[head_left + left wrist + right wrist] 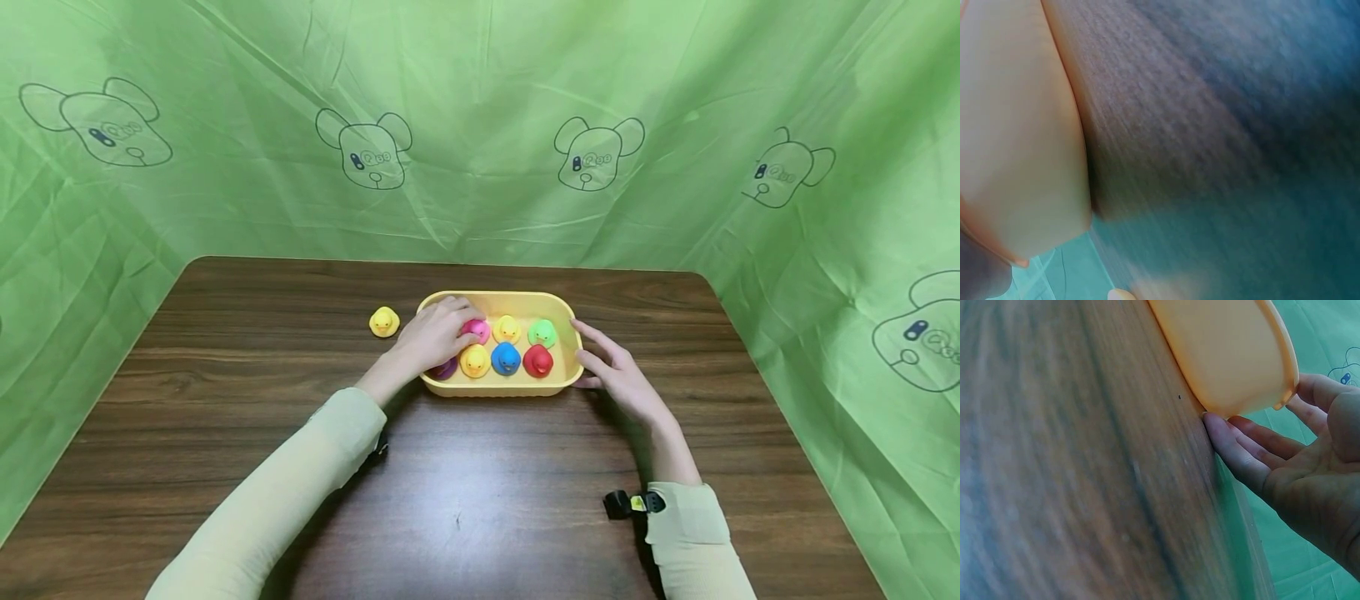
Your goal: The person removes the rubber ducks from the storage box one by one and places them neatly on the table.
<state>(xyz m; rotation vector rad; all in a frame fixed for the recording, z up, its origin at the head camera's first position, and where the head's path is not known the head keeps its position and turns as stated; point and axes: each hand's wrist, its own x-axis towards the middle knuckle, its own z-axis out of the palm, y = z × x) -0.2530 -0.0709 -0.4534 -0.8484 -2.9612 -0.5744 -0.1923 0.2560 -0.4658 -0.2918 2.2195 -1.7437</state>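
Note:
A shallow yellow plastic tray (495, 390) holds several small rubber ducks. My left hand (438, 332) reaches over its left end, thumb and fingertips around a pink rubber duck (477, 332). A purple duck (445, 369) is partly hidden under that hand. Beside these sit a yellow-orange duck (475, 362), a blue duck (506, 359), a red duck (538, 362), a yellow duck (507, 329) and a green duck (542, 333). My right hand (618, 375) touches the tray's right end with extended fingers. In the right wrist view, fingertips (1219, 428) meet the tray's lower edge.
One more yellow duck (384, 322) lies on the dark wooden table (480, 500), left of the tray. Green cloth (480, 208) with printed bear-like outlines hangs behind and at both sides. Each wrist carries a small black camera (618, 504).

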